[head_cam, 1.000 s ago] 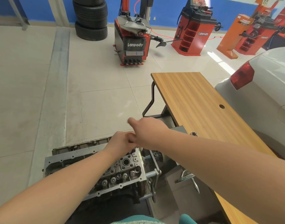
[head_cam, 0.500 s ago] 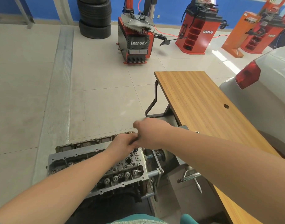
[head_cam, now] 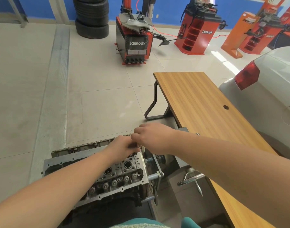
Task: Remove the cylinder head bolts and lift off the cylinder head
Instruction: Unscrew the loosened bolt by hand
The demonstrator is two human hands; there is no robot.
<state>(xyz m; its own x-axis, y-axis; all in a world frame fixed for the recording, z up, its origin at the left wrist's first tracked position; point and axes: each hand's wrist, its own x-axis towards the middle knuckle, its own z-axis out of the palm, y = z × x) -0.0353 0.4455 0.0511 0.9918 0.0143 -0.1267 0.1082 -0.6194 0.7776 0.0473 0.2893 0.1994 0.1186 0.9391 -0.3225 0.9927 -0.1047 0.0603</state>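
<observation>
1. A person's left hand and right hand meet over the far end of a cylinder head, which sits bolted on an engine held in a metal stand at the lower middle of the view
2. Both hands have their fingers curled together at one spot, apparently around something small between them; what they grip is hidden, so whether either is clamped on a bolt or a tool cannot be told
3. The two-handed reach likely serves to work a fastener at that far corner, one hand steadying while the other turns
4. The head is not yet lifted: it lies flat on the block, valve gear and plug wells facing up
5. A wooden table stands just beside the stand on the right, its top bare where it shows
6. The pale tiled floor runs back to a blue wall, with stacked tyres, a red tyre changer, a red wheel balancer and the rear of a white car at right
</observation>
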